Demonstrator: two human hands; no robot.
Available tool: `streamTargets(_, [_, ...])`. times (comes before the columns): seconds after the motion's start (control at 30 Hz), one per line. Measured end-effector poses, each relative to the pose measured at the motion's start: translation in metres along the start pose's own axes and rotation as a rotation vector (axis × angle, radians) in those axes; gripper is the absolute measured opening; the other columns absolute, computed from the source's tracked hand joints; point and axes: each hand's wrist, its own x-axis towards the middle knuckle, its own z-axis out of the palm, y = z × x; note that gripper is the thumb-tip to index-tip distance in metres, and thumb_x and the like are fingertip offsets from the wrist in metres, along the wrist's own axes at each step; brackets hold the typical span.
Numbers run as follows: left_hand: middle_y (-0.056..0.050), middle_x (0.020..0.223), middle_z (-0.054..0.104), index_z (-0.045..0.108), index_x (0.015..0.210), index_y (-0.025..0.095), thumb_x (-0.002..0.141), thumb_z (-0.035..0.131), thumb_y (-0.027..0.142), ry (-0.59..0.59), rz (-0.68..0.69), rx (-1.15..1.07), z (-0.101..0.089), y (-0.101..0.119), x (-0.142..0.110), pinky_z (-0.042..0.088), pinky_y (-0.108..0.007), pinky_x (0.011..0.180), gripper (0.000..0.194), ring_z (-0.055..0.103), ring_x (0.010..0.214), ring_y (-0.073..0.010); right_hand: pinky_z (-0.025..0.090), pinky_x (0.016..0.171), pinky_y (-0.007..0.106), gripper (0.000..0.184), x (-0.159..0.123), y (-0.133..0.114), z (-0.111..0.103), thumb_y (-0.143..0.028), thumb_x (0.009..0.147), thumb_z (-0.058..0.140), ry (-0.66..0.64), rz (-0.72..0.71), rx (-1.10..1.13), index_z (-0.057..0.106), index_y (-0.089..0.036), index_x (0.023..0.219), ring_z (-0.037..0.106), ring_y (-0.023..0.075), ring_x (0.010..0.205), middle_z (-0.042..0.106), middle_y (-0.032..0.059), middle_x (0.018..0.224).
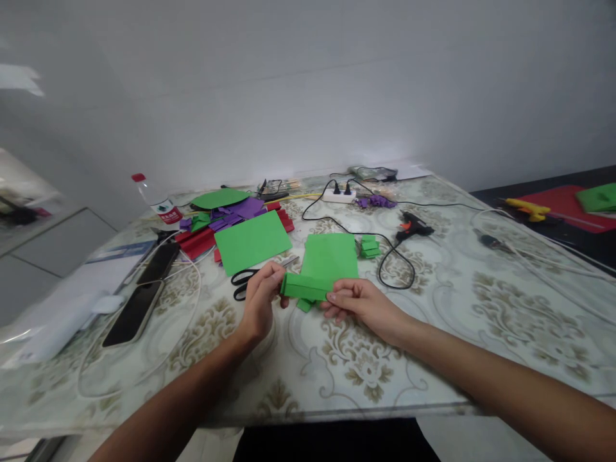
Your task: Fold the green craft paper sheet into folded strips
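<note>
Between my hands a folded green paper strip [308, 287] is held level above the table. My left hand [261, 295] pinches its left end, and my right hand [359, 300] grips its right end between thumb and fingers. Just behind the strip lies a flat green sheet [331, 251], partly covered by it. A small green paper piece [305, 305] shows under the strip. Black-handled scissors [241, 282] lie beside my left hand, their blades partly hidden. Small folded green pieces [369, 247] are stacked to the right of the sheet.
Another green sheet [253, 242] rests by red and purple paper [235, 213]. A black glue gun [414, 226] and its cable lie right. A white power strip [339, 196] is at the back. Phones [132, 314], a cable and a bottle [161, 204] are left.
</note>
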Motion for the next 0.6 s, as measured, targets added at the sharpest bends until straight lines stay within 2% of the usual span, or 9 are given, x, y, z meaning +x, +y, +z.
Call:
streamTargets(0.1, [0.005,0.061,0.05,0.055,0.09,0.018,0.085,0.059,0.03,-0.004,-0.018,-0.004,0.002,0.0,-0.001,0.039,-0.022,0.044,0.013,0.05,0.048,-0.0112,0.053,0.06,0.02,0.039,0.0,-0.002,0.001,-0.042,0.068,0.088,0.029,0.002,0.001,0.061,-0.016,0.077,0.074,0.0143,0.072,0.079,0.0079,0.085])
streamTargets(0.2, [0.005,0.065,0.057,0.052,0.108,0.02,0.08,0.06,0.022,-0.061,-0.03,0.049,0.004,0.002,-0.002,0.042,-0.022,0.048,0.029,0.053,0.052,-0.0122,0.055,0.062,0.021,0.039,0.0,-0.002,0.001,-0.042,0.068,0.088,0.049,-0.007,-0.005,0.06,-0.016,0.076,0.074,0.0147,0.073,0.079,0.0086,0.086])
streamTargets(0.27, [0.004,0.066,0.059,0.051,0.113,0.02,0.079,0.059,0.019,-0.084,-0.032,0.096,0.006,0.003,-0.003,0.043,-0.023,0.05,0.035,0.054,0.055,-0.0128,0.056,0.062,0.021,0.039,0.0,-0.002,0.001,-0.042,0.068,0.088,0.057,-0.012,-0.006,0.06,-0.016,0.079,0.074,0.0152,0.074,0.079,0.009,0.087])
streamTargets(0.47, [0.005,0.063,0.06,0.054,0.106,0.018,0.078,0.061,0.021,-0.031,-0.026,0.192,0.011,0.003,0.001,0.043,-0.022,0.047,0.028,0.053,0.051,-0.0118,0.055,0.06,0.024,0.052,0.002,0.004,0.0,-0.047,0.065,0.089,0.062,-0.075,-0.051,0.055,-0.02,0.093,0.075,0.0178,0.071,0.08,0.0068,0.083])
streamTargets(0.6, [0.004,0.069,0.06,0.055,0.099,0.018,0.079,0.068,0.027,-0.015,-0.02,0.206,0.011,-0.001,0.003,0.045,-0.02,0.045,0.025,0.055,0.051,-0.0102,0.055,0.06,0.026,0.058,0.001,0.007,0.002,-0.051,0.068,0.085,0.029,-0.12,-0.127,0.052,-0.02,0.105,0.075,0.0184,0.068,0.079,0.0048,0.08])
